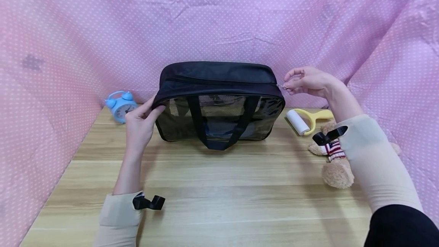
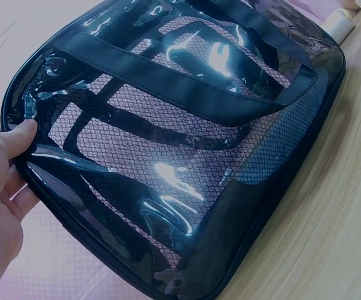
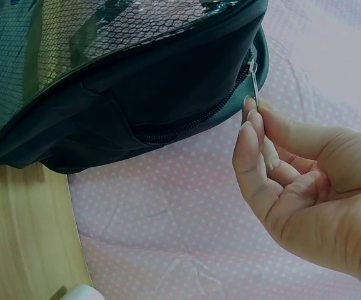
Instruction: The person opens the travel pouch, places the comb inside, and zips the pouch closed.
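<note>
A black bag (image 1: 219,73) with a see-through front stands upright on the table, its looped handle (image 1: 202,125) hanging down the front. Its upper left corner is gripped by my left hand (image 1: 141,119), thumb on the front. In the left wrist view, the thumb presses the clear panel (image 2: 149,144) near its edge, and the other fingers are partly hidden behind. My right hand (image 1: 310,81) pinches a metal zipper pull (image 3: 253,78) between thumb and fingertips at the bag's upper right end. The zipper (image 3: 187,125) runs around that end in the right wrist view.
A blue alarm clock (image 1: 121,106) stands left of the bag. To the right lie a lint roller (image 1: 298,122) with a yellow handle and a teddy bear (image 1: 337,172), partly covered by my right forearm. Pink dotted cloth (image 1: 219,18) hangs behind the wooden table (image 1: 219,193).
</note>
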Action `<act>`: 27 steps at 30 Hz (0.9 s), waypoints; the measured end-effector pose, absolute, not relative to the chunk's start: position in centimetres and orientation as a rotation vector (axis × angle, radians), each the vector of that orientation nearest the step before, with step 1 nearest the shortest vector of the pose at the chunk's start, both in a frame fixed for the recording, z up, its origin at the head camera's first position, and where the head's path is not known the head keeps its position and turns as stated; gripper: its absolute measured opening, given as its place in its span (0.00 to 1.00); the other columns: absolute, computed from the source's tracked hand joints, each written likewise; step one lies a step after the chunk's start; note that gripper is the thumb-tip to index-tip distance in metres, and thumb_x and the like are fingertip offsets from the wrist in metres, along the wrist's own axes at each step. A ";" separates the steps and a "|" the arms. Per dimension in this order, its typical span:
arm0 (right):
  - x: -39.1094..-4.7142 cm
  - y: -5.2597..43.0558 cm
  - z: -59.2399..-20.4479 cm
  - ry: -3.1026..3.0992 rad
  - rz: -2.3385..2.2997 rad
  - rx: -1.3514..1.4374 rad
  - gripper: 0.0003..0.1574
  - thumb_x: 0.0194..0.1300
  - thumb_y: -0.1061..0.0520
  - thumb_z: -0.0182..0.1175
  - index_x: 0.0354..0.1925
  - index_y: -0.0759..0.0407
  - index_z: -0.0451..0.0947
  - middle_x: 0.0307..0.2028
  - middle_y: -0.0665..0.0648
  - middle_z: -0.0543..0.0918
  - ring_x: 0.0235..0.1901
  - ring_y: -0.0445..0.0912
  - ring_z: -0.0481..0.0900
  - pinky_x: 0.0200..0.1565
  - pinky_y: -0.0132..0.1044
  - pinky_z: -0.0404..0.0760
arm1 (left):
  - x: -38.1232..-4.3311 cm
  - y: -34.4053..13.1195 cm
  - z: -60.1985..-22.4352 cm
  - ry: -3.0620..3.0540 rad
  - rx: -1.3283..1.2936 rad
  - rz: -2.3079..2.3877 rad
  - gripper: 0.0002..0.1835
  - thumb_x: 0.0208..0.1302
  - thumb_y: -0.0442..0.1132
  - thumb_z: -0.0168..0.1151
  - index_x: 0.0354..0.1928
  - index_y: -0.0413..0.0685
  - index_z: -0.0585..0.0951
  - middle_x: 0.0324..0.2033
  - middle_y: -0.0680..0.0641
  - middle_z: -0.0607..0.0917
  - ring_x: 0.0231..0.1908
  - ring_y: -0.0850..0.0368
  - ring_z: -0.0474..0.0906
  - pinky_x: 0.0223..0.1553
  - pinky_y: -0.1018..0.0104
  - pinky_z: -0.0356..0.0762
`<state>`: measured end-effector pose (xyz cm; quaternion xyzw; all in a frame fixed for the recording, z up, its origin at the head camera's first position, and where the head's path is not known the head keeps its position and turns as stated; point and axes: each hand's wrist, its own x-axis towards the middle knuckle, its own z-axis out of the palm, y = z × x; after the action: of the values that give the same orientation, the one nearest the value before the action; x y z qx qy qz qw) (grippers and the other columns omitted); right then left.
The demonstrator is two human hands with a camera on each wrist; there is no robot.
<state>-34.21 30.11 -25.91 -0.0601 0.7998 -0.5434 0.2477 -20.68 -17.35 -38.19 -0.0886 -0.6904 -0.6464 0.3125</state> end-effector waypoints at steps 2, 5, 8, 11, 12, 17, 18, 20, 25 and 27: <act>-34.2 30.4 -26.1 2.182 -1.486 -0.165 0.08 0.72 0.69 0.59 0.41 0.57 0.77 0.31 0.52 0.87 0.32 0.41 0.85 0.41 0.33 0.87 | -20.7 -17.3 -38.2 -1.827 -0.229 -1.706 0.20 0.63 0.27 0.70 0.58 0.43 0.85 0.47 0.69 0.89 0.50 0.72 0.86 0.51 0.78 0.83; -34.2 31.0 -26.5 2.181 -1.488 -0.147 0.09 0.72 0.69 0.59 0.40 0.56 0.78 0.31 0.51 0.87 0.32 0.40 0.85 0.41 0.32 0.87 | -20.7 -17.2 -38.1 -1.835 -0.222 -1.709 0.20 0.64 0.28 0.70 0.58 0.44 0.85 0.46 0.70 0.89 0.49 0.72 0.86 0.51 0.78 0.83; -34.2 31.7 -27.2 2.171 -1.488 -0.121 0.09 0.72 0.69 0.59 0.40 0.56 0.79 0.31 0.50 0.86 0.32 0.40 0.84 0.41 0.31 0.86 | -20.7 -17.2 -38.1 -1.835 -0.220 -1.707 0.20 0.63 0.28 0.70 0.58 0.46 0.86 0.46 0.69 0.89 0.49 0.72 0.87 0.50 0.78 0.83; -34.3 32.2 -28.1 2.159 -1.491 -0.117 0.09 0.72 0.70 0.58 0.40 0.56 0.79 0.31 0.50 0.86 0.32 0.40 0.83 0.41 0.31 0.86 | -20.7 -17.2 -38.1 -1.836 -0.218 -1.699 0.20 0.64 0.29 0.71 0.57 0.46 0.86 0.46 0.70 0.89 0.49 0.73 0.86 0.50 0.79 0.83; -34.4 32.4 -28.4 2.158 -1.490 -0.116 0.09 0.72 0.70 0.58 0.41 0.56 0.79 0.31 0.50 0.85 0.32 0.40 0.83 0.41 0.31 0.86 | -20.7 -17.2 -38.1 -1.836 -0.218 -1.699 0.20 0.64 0.29 0.71 0.57 0.46 0.86 0.46 0.70 0.89 0.49 0.73 0.86 0.50 0.79 0.83; -34.4 32.8 -29.7 2.114 -1.490 -0.106 0.11 0.73 0.69 0.57 0.39 0.54 0.79 0.31 0.49 0.84 0.32 0.40 0.83 0.43 0.32 0.86 | -20.7 -17.3 -38.2 -1.830 -0.205 -1.704 0.20 0.63 0.28 0.70 0.58 0.44 0.86 0.45 0.70 0.89 0.48 0.73 0.86 0.50 0.79 0.83; -34.4 32.9 -30.0 2.101 -1.490 -0.102 0.11 0.73 0.69 0.57 0.39 0.54 0.79 0.31 0.49 0.84 0.32 0.40 0.83 0.43 0.32 0.87 | -20.8 -17.3 -38.2 -1.829 -0.204 -1.706 0.20 0.63 0.28 0.70 0.58 0.43 0.85 0.45 0.71 0.89 0.48 0.73 0.86 0.50 0.79 0.83; -34.4 33.0 -30.4 2.076 -1.492 -0.097 0.13 0.74 0.70 0.55 0.39 0.54 0.79 0.32 0.49 0.85 0.32 0.40 0.84 0.43 0.32 0.87 | -20.8 -17.3 -38.3 -1.830 -0.202 -1.708 0.20 0.63 0.28 0.70 0.58 0.43 0.85 0.45 0.71 0.89 0.49 0.73 0.86 0.50 0.79 0.83; -34.5 33.0 -31.6 2.040 -1.503 -0.106 0.14 0.74 0.71 0.53 0.39 0.55 0.79 0.32 0.50 0.87 0.33 0.40 0.86 0.41 0.31 0.88 | -20.7 -17.3 -38.2 -1.829 -0.201 -1.712 0.20 0.63 0.27 0.70 0.58 0.43 0.85 0.45 0.70 0.89 0.49 0.73 0.86 0.51 0.79 0.83; -34.6 32.9 -32.1 2.035 -1.497 -0.113 0.14 0.74 0.71 0.53 0.38 0.55 0.79 0.31 0.50 0.86 0.32 0.39 0.86 0.40 0.31 0.88 | -20.7 -17.3 -38.2 -1.827 -0.201 -1.714 0.20 0.63 0.27 0.70 0.58 0.42 0.85 0.45 0.70 0.89 0.49 0.73 0.86 0.51 0.79 0.83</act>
<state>-34.61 32.88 -32.08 -0.0425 0.7672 -0.5644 0.3016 -20.73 -17.34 -38.21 -0.0759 -0.6913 -0.6486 0.3092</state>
